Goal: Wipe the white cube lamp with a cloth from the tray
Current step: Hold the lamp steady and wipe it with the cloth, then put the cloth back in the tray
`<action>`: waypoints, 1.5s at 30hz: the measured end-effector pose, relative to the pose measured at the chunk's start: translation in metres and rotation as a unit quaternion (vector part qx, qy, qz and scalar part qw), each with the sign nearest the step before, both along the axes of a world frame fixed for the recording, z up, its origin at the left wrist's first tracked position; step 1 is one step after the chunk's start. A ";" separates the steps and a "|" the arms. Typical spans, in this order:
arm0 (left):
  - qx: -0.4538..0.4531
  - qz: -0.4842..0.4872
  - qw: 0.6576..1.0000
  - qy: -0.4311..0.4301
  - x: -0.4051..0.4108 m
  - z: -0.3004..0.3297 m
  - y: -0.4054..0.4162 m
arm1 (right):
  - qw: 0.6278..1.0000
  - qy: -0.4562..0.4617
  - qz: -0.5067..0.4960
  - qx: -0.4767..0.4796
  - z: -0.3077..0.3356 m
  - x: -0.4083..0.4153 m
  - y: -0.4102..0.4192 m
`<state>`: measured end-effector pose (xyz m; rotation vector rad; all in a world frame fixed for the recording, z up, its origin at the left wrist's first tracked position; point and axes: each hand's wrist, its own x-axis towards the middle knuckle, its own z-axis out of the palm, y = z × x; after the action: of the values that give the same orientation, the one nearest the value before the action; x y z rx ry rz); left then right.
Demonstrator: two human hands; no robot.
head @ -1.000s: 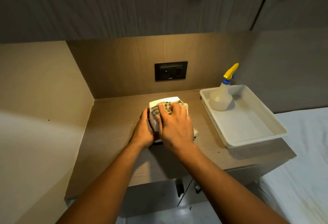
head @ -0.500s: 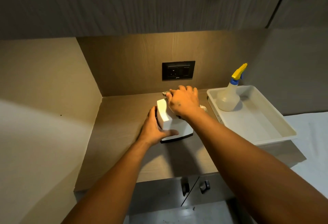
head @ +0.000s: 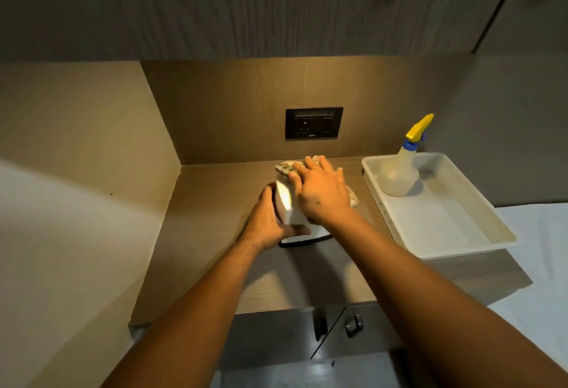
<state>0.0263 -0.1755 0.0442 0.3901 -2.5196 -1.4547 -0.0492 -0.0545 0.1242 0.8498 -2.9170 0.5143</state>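
Note:
The white cube lamp (head: 287, 203) stands in the middle of the wooden counter (head: 215, 218), mostly covered by my hands. My left hand (head: 270, 221) grips its left side and front corner. My right hand (head: 321, 190) lies flat over the lamp's top and presses a checked cloth (head: 284, 167) against it. The cloth sticks out past my fingers at the far edge and hangs down at the right side. The white tray (head: 461, 246) sits to the right of the lamp.
A clear spray bottle (head: 399, 172) with a yellow and blue trigger stands in the tray's far corner. A black wall socket (head: 313, 123) is on the back panel. A side wall closes the counter at left. Cabinet handles (head: 353, 324) are below the front edge.
My right hand with the cloth slid from the lamp's near top toward the far edge. My left hand stayed on the lamp's left side. The camera view shifted slightly.

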 end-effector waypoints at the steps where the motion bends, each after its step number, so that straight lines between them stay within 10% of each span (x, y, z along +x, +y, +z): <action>1: 0.011 -0.003 1.000 0.006 0.001 -0.001 -0.001 | 0.999 -0.029 -0.019 -0.012 0.002 -0.006 0.002; 13: 0.030 -0.008 0.999 0.017 -0.004 -0.007 0.000 | 0.999 0.019 0.023 0.011 -0.004 0.021 -0.005; 18: 0.025 -0.001 1.000 -0.004 0.001 0.001 0.003 | 0.993 0.001 0.037 -0.116 -0.002 0.025 0.007; 24: -0.096 0.059 0.993 -0.025 0.021 0.013 -0.001 | 0.923 -0.103 -0.057 -0.366 0.013 0.016 0.044; 31: -0.270 -0.004 0.952 0.144 0.038 0.057 0.067 | 0.826 -0.211 -0.221 -0.473 0.013 -0.028 0.121; 35: -0.308 -0.080 0.934 0.161 0.030 0.048 0.135 | 0.851 -0.145 -0.283 -0.418 0.006 -0.054 0.189; 45: -0.342 -0.160 0.920 -0.105 -0.014 -0.037 0.198 | 0.907 -0.105 -0.320 -0.253 -0.038 -0.104 0.271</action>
<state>0.0121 0.0227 0.0069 0.0041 -3.1551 -0.5242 -0.1536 0.2169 0.0867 -0.2366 -2.7606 1.2483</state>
